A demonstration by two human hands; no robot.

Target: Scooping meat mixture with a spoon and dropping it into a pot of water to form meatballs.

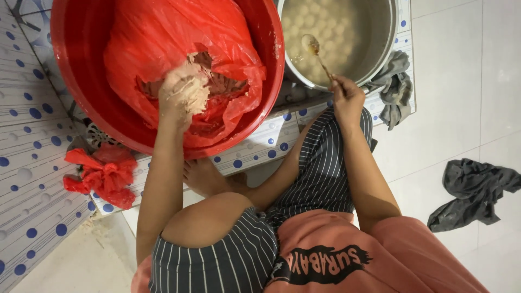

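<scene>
Left hand (pixel 183 92) scoops dough (apparently paste); right hand (pixel 346 96) holds spoon (pixel 315 50).

The basin (pixel 81 65) sits left of the pot (pixel 380 49) — a bag (pixel 163 38) of paste (pixel 217 81) in it. The left hand (pixel 182 92) is in the bag; the right hand (pixel 347 100) holds a spoon (pixel 317 51) over the pot — crumpled plastic (pixel 103 173) lies before the basin.

single view, head-worn camera, looking steeply down over the person's own lap and knees. close range: red basin (pixel 81 81) fills the upper left, metal pot (pixel 380 54) cut off by the top edge, white tiled floor (pixel 461 108) along the right. forearms enter from the bottom. no second view to share with.
</scene>
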